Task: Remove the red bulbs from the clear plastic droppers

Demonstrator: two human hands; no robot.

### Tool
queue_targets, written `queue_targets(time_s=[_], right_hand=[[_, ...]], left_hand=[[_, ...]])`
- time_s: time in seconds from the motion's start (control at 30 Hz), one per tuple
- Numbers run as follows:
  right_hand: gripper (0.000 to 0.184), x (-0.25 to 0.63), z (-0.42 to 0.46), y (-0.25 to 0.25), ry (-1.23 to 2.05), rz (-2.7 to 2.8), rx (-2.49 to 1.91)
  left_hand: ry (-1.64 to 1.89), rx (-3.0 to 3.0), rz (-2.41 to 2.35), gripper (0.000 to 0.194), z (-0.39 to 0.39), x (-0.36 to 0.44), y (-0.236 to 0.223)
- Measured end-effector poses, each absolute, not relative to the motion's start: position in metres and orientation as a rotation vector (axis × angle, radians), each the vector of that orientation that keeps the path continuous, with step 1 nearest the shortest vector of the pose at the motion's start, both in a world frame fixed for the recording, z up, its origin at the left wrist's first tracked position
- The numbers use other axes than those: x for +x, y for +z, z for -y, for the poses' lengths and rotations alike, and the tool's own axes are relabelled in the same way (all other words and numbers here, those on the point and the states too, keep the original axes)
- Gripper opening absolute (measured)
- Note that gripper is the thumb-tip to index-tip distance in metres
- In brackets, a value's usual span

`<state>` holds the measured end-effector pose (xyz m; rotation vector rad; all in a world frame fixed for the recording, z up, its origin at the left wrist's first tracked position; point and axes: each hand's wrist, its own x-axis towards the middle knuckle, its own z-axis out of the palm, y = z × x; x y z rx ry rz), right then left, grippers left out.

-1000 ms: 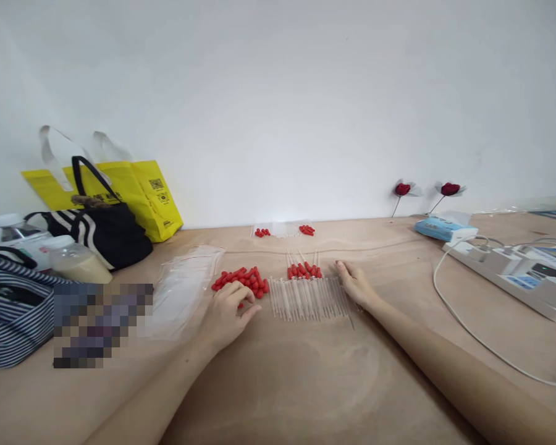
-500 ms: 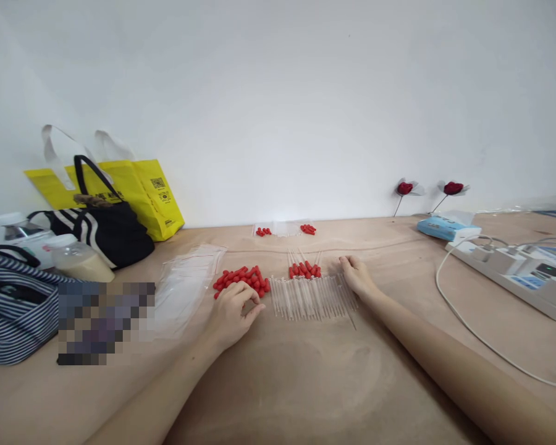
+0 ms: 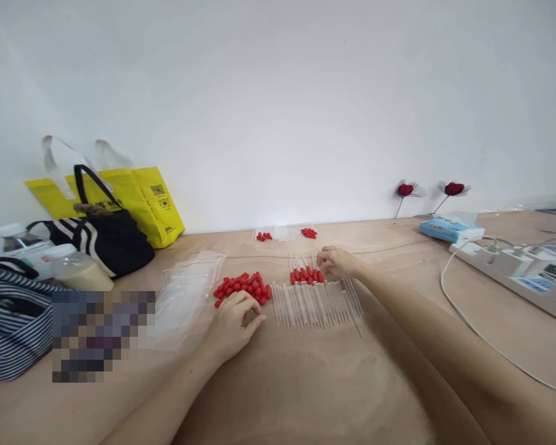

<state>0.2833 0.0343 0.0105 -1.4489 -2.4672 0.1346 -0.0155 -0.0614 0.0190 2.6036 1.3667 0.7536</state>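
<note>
My left hand (image 3: 235, 321) rests on the table at the near edge of a heap of red rubber bulbs (image 3: 241, 285). Its fingers are curled, with a gap showing between thumb and forefinger; no object is visible in it. Beside it lies a row of thin clear tubes (image 3: 301, 306). Beyond this row is a group of tubes with red bulbs (image 3: 306, 274) on their near ends. My right hand (image 3: 339, 263) is at the right side of that group, fingers bent and closed; whatever its fingertips hold is too small to make out.
Clear zip bags (image 3: 185, 290) lie to the left. Near the wall lies a clear bag (image 3: 285, 232) with red bulbs at both ends. Bags (image 3: 143, 204) and bottles (image 3: 76, 266) stand left. A tissue pack (image 3: 449, 230), power strip (image 3: 514, 278) and cable (image 3: 463, 327) are right.
My right hand has moved left and away from me, from the right end of the clear tubes to the red-bulbed group. My left hand stays near the heap. The view has tilted slightly.
</note>
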Motion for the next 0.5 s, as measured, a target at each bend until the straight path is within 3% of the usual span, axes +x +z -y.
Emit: queue_targets(time_s=[0.5], right_hand=[[0.018,0.2865,-0.0339,0.0167,-0.015,2.739,-1.424]], left_hand=[[0.651,2.571,-1.358,0.006,0.0627,-0.013,0.0179]])
